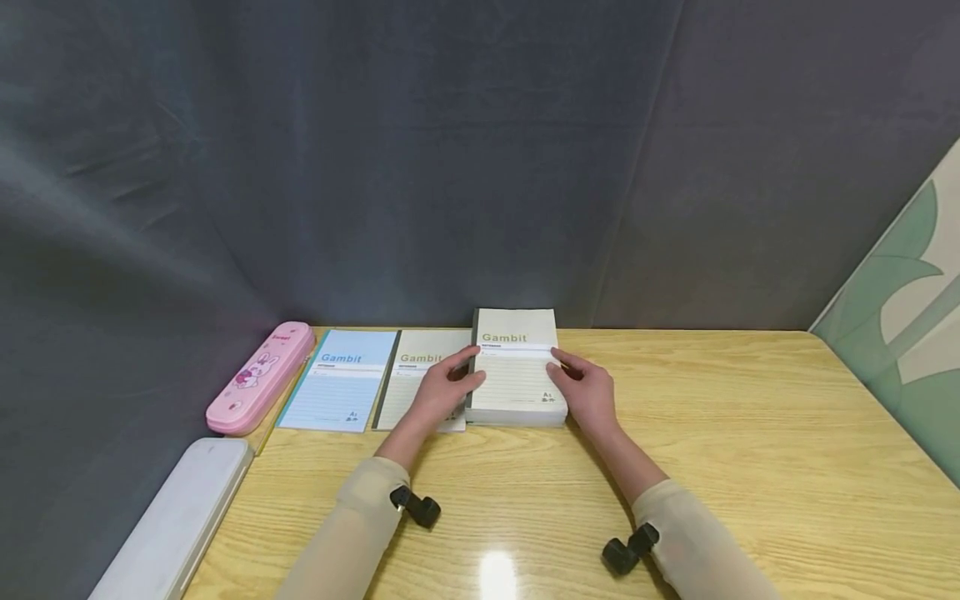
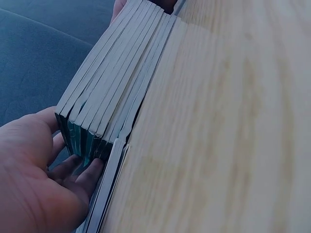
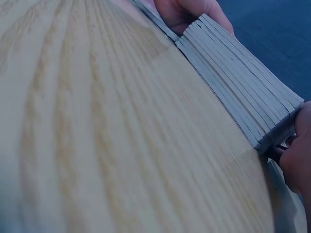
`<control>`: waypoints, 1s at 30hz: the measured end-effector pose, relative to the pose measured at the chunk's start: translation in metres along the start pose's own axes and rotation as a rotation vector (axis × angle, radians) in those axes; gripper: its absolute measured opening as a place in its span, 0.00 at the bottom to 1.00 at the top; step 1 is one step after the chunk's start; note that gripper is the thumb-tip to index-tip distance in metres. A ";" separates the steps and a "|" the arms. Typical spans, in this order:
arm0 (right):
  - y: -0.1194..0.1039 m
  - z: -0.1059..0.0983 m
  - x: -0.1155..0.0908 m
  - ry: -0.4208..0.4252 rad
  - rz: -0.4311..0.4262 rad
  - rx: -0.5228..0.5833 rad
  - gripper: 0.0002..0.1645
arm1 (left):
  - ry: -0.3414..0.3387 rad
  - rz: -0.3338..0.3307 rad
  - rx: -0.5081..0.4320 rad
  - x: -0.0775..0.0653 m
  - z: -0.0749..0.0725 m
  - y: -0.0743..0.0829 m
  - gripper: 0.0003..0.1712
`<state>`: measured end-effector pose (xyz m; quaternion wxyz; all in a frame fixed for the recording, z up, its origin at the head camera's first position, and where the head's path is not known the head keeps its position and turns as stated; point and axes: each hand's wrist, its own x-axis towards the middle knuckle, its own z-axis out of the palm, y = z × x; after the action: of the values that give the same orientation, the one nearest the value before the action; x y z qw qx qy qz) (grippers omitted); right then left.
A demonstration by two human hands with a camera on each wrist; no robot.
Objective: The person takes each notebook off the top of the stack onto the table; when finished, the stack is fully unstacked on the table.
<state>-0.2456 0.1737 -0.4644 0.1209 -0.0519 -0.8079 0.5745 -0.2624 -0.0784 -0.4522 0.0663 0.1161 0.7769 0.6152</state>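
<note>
A thick stack of notebooks [image 1: 517,367], with a cream "Gambit" cover on top, lies on the wooden table against the back curtain. My left hand [image 1: 442,390] grips its dark spine side, the thumb near the top edge. In the left wrist view the fingers [image 2: 90,175] of this hand bend in against the lower spines. On the opposite side my right hand [image 1: 590,396] holds the stack, thumb at the cover's edge. Left of the stack lies a cream notebook [image 1: 408,377], partly covered by my left hand. A blue notebook [image 1: 335,379] lies beside that one.
A pink pencil case [image 1: 261,377] with a rabbit picture sits at the table's left edge. Nearer to me is a long white case or box [image 1: 180,517]. The dark curtain [image 1: 480,167] borders the back, and a green leaf-patterned panel [image 1: 907,317] stands at the right.
</note>
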 end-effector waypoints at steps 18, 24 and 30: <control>-0.003 -0.028 0.010 -0.135 0.189 0.364 0.27 | -0.023 0.044 0.060 0.003 -0.003 -0.006 0.31; -0.002 -0.036 0.010 -0.181 0.241 0.367 0.28 | -0.017 0.038 0.061 0.002 -0.004 -0.007 0.29; 0.003 -0.040 0.011 -0.158 0.286 0.401 0.27 | -0.029 0.046 0.050 -0.001 -0.002 -0.006 0.31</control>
<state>-0.2462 0.2139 -0.4532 -0.0173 -0.0954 -0.6691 0.7368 -0.2630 -0.0819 -0.4572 0.0605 0.1444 0.7880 0.5954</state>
